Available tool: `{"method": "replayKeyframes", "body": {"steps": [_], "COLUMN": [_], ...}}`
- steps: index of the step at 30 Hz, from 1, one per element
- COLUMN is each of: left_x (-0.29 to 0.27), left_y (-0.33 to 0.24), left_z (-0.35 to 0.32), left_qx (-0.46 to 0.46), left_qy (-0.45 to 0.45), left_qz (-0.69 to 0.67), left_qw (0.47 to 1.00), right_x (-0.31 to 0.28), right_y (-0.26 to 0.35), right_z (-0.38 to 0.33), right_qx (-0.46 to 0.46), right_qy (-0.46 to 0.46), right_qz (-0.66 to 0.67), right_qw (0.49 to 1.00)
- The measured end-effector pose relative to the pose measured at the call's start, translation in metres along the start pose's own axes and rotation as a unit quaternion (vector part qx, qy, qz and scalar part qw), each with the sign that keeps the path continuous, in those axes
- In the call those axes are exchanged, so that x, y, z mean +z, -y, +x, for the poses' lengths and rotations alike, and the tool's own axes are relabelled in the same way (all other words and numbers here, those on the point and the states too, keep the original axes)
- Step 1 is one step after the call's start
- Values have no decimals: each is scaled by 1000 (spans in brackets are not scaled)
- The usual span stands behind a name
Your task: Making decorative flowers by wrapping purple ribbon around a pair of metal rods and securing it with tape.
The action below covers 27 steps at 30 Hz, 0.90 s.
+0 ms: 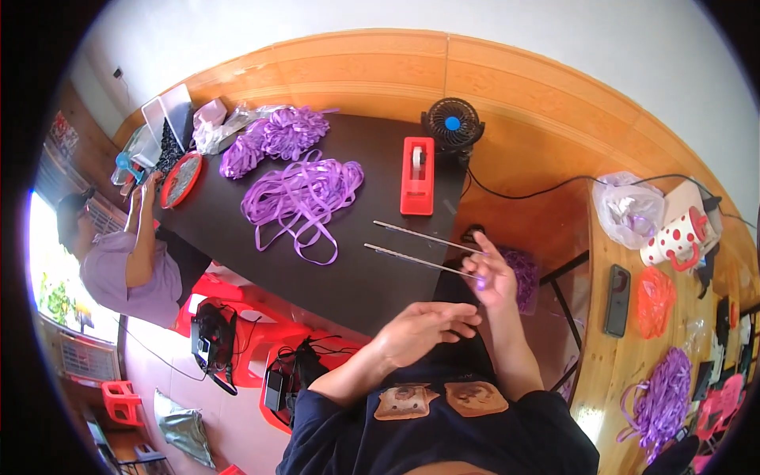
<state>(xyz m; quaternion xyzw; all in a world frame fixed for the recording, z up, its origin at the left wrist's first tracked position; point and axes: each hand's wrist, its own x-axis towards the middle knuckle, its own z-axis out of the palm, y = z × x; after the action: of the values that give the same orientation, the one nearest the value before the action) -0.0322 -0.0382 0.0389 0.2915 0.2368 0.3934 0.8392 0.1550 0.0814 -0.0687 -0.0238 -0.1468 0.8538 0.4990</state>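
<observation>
My right hand [492, 273] is raised at the near edge of the black table [372, 277], fingers spread, thumb and forefinger pinching a small piece of purple ribbon [478, 279]. It sits at the ends of two thin metal rods [419, 249] that lie across the table edge. My left hand [427, 324] is just below it, fingers stretched out flat toward the right hand, holding nothing that I can see. A clear bag of purple ribbon [524, 273] lies behind the right hand.
On the table lie a loose purple ribbon heap [301, 194], a pile of purple bows [277, 133], a red tape dispenser [417, 176] and a small black fan [452, 124]. Another person [134, 253] works at the far left end. A wooden bench on the right holds a phone [617, 299] and a spotted mug [677, 237].
</observation>
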Motion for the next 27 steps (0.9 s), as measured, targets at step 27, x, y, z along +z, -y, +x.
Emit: {"method": "replayKeyframes", "body": {"steps": [27], "left_x": [0], "left_y": [-28], "left_z": [-36], "left_qx": [313], "left_qy": [-66], "left_qz": [588], "left_qw": [743], "right_x": [115], "right_y": [-7], "right_z": [-42], "right_qx": [-104], "right_qy": [234], "right_qz": [-715], "right_qw": [650]}}
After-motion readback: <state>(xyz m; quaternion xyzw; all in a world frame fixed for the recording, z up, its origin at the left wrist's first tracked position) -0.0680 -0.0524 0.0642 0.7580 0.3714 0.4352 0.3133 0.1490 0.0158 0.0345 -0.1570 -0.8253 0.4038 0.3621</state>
